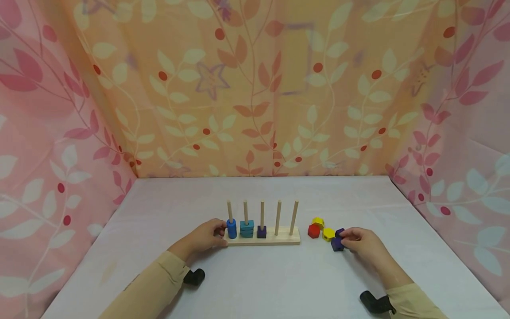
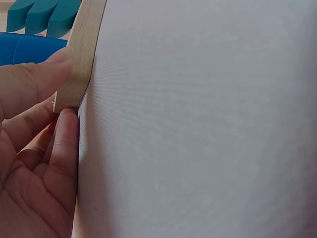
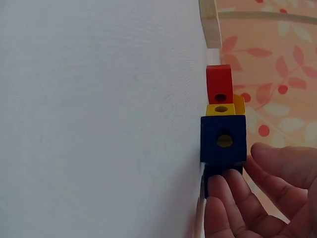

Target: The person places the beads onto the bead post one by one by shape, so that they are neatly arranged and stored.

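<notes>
My left hand point(image 1: 205, 235) grips the left end of a wooden peg stand point(image 1: 275, 242), thumb on its edge and fingers behind and under it. Blue cylinder pieces point(image 1: 231, 229) sit on its first peg, stacked teal blocks point(image 1: 246, 229) on the second and a dark purple square block point(image 1: 261, 232) on the third. To the right of the stand, my right hand point(image 1: 364, 243) has its fingertips against the rear one of two dark purple blocks. The front dark block point(image 3: 208, 144) shows a round hole, and my thumb hovers beside its edge.
A red block point(image 1: 314, 231) and two yellow blocks point(image 1: 328, 234) lie between the stand and my right hand. Two bare pegs point(image 1: 294, 219) rise at the stand's right end. Patterned curtains point(image 1: 255, 110) enclose the back and sides of the white table point(image 1: 263, 288).
</notes>
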A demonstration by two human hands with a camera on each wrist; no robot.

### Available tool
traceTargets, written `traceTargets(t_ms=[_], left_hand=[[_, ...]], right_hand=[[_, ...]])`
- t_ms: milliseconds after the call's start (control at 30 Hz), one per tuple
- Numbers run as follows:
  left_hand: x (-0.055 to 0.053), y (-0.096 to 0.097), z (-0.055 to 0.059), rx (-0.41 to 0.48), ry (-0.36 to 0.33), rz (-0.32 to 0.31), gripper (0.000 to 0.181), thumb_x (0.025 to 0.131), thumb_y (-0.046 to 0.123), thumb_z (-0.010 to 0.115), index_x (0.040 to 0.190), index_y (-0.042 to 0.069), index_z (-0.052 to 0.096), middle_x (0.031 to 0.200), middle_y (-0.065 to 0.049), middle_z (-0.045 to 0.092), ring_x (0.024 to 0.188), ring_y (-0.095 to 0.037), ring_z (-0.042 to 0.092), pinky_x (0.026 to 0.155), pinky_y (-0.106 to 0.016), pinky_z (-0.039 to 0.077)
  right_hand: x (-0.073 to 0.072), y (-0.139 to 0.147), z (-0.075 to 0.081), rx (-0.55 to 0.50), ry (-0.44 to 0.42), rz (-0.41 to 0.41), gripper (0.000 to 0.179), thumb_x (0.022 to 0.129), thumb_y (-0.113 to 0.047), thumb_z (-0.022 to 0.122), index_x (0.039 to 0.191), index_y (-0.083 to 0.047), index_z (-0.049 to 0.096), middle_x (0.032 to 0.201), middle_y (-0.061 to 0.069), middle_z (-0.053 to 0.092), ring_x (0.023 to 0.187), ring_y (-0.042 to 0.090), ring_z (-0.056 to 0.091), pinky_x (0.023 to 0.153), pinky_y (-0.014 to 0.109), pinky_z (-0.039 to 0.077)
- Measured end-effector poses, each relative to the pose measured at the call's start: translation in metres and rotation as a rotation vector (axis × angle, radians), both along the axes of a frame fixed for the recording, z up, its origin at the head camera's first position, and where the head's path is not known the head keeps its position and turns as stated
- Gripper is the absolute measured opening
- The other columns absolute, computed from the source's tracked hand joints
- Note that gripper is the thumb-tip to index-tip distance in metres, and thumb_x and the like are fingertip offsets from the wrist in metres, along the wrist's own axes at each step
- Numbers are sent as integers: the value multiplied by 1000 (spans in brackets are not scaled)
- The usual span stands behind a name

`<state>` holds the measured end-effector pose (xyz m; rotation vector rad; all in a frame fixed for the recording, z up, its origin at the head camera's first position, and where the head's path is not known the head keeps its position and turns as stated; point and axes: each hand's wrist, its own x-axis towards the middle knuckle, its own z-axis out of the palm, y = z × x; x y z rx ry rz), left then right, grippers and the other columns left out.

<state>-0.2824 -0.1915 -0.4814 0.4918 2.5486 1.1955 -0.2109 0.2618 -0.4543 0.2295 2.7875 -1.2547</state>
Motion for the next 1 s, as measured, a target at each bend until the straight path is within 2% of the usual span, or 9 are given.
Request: traceTargets(t_ms=[367,800,1000], left_hand=[[0,2,2,-33,15,3,43,72,17,78,109,8,57,95,-1,51,88,-16,48,77,-29,41],[1,1,3,-30,5,-1,43,72,18,77,109,9,57,94,-1,50,87,-17,47,75,-29,41],[1,1,4,-33,3,-5,42,73,17,77,109,8,56,95,-2,50,88,-16,47,76,-29,41]], right_hand=[[0,-2,-1,-19,-76,1,25,81,-19,70,99,-4,63,90,7,61,76,20,52,62,30,46],[2,-1,3,22,-131,67,41,75,-21,75,108,-1,62,94,8,62,77,18,53,65,31,48],[2,0,3,14,-133,94,34,74,-17,75,104,-3,63,92,7,60,80,19,52,65,30,47]])
